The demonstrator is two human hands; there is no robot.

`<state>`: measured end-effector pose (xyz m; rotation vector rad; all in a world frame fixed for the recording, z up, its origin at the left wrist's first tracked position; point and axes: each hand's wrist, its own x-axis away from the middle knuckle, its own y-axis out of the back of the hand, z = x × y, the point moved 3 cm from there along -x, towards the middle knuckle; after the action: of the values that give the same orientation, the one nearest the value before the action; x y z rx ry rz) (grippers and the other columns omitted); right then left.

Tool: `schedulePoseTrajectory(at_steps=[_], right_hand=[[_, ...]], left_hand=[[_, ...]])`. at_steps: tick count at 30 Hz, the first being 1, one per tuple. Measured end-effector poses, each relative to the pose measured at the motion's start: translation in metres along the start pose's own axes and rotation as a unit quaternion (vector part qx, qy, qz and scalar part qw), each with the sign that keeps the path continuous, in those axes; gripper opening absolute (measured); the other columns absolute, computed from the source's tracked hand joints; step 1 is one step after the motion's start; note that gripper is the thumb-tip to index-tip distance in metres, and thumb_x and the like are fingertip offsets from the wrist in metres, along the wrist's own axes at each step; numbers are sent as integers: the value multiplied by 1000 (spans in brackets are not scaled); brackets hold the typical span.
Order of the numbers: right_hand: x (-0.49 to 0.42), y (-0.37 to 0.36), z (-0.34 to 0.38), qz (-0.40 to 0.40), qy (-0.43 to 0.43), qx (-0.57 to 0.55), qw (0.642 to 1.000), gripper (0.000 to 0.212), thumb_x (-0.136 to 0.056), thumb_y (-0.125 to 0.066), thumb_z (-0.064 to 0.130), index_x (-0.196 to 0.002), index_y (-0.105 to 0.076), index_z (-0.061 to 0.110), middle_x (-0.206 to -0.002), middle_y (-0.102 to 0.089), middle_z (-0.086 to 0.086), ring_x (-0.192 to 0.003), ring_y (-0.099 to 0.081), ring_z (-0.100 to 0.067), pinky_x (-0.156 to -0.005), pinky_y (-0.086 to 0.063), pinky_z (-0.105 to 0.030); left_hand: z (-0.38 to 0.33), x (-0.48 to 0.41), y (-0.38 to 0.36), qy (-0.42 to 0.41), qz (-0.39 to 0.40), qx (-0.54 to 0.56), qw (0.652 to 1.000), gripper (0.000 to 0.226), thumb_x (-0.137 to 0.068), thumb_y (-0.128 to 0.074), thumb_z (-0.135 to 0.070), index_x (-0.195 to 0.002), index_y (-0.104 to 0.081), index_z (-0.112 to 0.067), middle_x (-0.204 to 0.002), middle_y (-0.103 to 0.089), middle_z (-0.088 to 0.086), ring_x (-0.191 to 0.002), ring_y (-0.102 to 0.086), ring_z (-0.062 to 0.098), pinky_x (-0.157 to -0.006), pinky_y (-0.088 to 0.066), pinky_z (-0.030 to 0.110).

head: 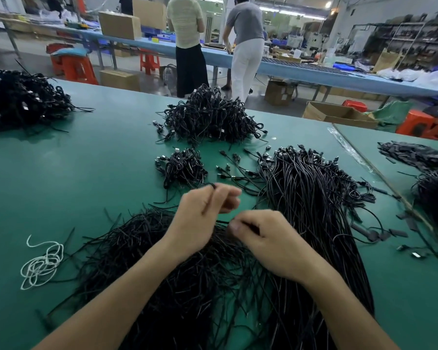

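View from the head camera over a green, matte bench. The left hand is raised slightly, thumb and forefinger closed in a pinch on a thin black strand, whose small bent loop shows just above the fingertips. The right hand, just to the right and nearer, has its fingers curled inward and pinches a lower part of the same strand against the thumb. Motion blur softens the fingers of both hands.

The strand is held just above a loose pile of straight strands, thin, stiff-looking and fanned out across the near bench under both forearms. To the right lies a long bundle of glossy cables, laid roughly parallel, with small plugs at the far ends. A few separate plug-ended leads lie between this bundle and a small heap of coiled cables. Farther off sits a large tangled heap, and another heap lies at the far left. A white cord, loosely looped, rests at the near left. Flat black tabs lie piled at the right.
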<state>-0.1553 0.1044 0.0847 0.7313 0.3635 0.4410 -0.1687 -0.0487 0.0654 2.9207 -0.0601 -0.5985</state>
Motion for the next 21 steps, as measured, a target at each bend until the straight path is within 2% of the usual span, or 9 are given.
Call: schedulePoseTrajectory(at_steps=[2,4,6,9,11,14,16,18,21], right_hand=[[-1,10,0,-54,4,3,999,22,-96,-61,29,-78,-70,21,-62,-60,11,-50,-46,-4,-48,-34,-17],[-2,17,0,-98,7,2,995,19,-91,-69,31,-74,-70,25,-59,-55,16,-51,-45,-3,-51,-33,-13],[-3,22,-1,-132,9,-47,990,20,-85,-73,41,-73,-70,26,-54,-49,14,-49,-38,-4,-49,-32,-17],[-6,20,-1,-150,6,-148,977,28,-85,-63,49,-76,-72,24,-54,-47,10,-49,-35,-4,-47,-30,-19],[-7,9,-1,-116,-20,-166,979,27,-91,-55,46,-77,-72,31,-55,-45,9,-49,-35,-4,-47,-29,-21],[-3,-10,1,-20,-32,-101,994,27,-101,-50,36,-82,-69,41,-57,-48,6,-49,-36,-9,-46,-31,-28],[2,-15,4,34,-21,-42,998,25,-102,-50,35,-85,-68,36,-55,-48,9,-47,-36,-6,-45,-32,-24],[4,-13,7,53,-11,6,999,28,-101,-52,34,-75,-61,28,-56,-51,9,-47,-39,-6,-46,-35,-25],[0,4,11,-14,7,75,997,25,-93,-57,45,-83,-65,24,-71,-62,14,-61,-56,-3,-58,-48,-30]], left_hand=[[0,6,-6,1,47,-120,992,36,-103,-44,-34,-75,-65,-26,-65,-65,-14,-61,-61,1,-61,-48,20],[0,11,-10,55,75,-101,991,51,-100,-38,-46,-61,-60,-21,-46,-52,-11,-42,-45,5,-49,-37,24],[-3,18,-12,138,132,9,981,59,-99,-34,-52,-56,-55,-18,-42,-37,-8,-37,-31,9,-44,-28,24],[-15,23,-8,213,215,230,925,56,-102,-35,-53,-58,-45,-20,-45,-29,-9,-36,-25,7,-39,-27,17],[-23,17,-3,198,182,377,886,50,-100,-42,-49,-59,-47,-21,-45,-34,-11,-35,-30,4,-37,-32,16],[-25,1,3,143,43,512,846,44,-98,-46,-44,-70,-66,-17,-57,-56,-5,-48,-54,7,-48,-49,18],[-15,-4,8,92,-39,426,899,41,-96,-45,-39,-91,-74,-11,-82,-72,5,-77,-71,16,-69,-58,23],[-5,-2,11,49,-70,184,979,38,-97,-42,-36,-107,-70,-11,-100,-74,7,-97,-72,19,-83,-57,25],[2,10,2,26,31,-84,996,42,-103,-41,-36,-90,-73,-13,-80,-74,0,-73,-71,14,-65,-55,22]])
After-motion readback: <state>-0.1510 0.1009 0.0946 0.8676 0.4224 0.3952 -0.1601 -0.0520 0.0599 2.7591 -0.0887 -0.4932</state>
